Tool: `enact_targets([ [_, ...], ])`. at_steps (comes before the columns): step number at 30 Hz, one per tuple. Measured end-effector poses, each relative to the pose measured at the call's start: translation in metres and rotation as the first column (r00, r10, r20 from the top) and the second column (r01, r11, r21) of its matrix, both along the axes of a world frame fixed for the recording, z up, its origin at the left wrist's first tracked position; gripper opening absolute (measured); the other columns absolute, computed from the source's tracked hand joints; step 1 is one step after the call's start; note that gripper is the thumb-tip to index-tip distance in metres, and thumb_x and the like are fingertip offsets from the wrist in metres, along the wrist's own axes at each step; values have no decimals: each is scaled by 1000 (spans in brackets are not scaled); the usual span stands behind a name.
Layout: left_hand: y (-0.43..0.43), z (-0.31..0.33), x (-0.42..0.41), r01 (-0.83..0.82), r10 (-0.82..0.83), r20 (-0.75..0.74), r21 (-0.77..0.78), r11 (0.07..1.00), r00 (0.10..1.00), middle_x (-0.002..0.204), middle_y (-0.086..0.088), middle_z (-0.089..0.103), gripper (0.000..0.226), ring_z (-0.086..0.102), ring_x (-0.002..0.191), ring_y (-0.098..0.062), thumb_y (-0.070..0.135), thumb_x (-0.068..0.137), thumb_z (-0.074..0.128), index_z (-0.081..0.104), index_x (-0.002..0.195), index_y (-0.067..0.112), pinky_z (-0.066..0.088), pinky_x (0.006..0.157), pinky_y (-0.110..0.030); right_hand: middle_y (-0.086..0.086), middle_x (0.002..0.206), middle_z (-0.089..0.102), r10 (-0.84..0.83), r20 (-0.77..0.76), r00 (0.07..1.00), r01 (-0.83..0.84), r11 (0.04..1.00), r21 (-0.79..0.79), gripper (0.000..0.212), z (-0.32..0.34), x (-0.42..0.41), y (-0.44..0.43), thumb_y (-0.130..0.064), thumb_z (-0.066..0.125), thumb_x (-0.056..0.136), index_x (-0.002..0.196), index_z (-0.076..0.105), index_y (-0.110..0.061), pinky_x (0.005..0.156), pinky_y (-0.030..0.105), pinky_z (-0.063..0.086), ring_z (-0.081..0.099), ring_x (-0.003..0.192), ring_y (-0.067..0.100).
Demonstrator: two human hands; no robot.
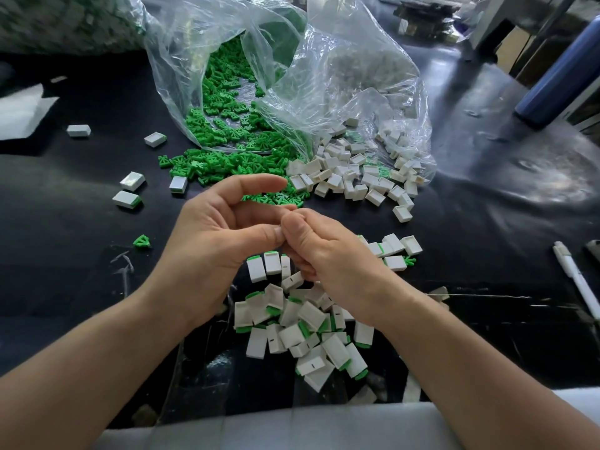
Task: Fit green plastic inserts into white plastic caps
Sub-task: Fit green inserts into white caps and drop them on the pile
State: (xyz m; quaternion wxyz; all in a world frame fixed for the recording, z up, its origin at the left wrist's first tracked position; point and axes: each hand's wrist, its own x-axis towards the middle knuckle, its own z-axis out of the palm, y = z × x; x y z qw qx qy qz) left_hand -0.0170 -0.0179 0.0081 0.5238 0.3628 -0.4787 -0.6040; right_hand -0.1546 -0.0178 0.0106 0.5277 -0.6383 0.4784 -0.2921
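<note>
Meeting on the near side of the clear plastic bag point(324, 76), the left hand point(224, 228) and the right hand point(331, 258) touch at their tips. The left hand's fingers are bent and a little apart, and its thumb presses on the right hand's curled fingers. A piece may be tucked between them, but it is hidden, so I cannot tell if either hand holds one.

The white caps point(354, 177) spill out of the bag's right side. They look like small hollow boxes, light and hard, with smooth sides that could slip. I think a cap is best held by its two wide sides, open end facing the other hand. The green inserts point(227, 157) pour from the bag's mouth on the left. They are smaller, thin and spiky, so they may bend or snap if squeezed hard; pinching the wide end looks safest. The filled caps point(305, 336) lie in a heap nearer than the bag, under the hands.

The black table point(65, 254) under the bag is shiny and smooth, so pieces could slide. A blue bottle point(558, 73) stands far right of the bag, a sheet of white paper point(22, 112) lies far left, a white pen point(576, 280) lies right and nearer, and a lone insert point(142, 241) sits left and nearer
</note>
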Motion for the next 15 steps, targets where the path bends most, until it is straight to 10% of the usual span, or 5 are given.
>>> enact_targets([
  [15, -1, 0, 0, 23, -21, -62, 40, 999, 998, 75, -10, 73, 41, 70, 70, -21, -5, 61, 59, 60, 100, 9, 55, 60, -26, -22, 66, 40, -62, -49, 997, 59, 996, -70, 40, -4, 2, -2, -35, 34, 98, 123, 56, -13, 62, 16, 27, 39, 65, -7],
])
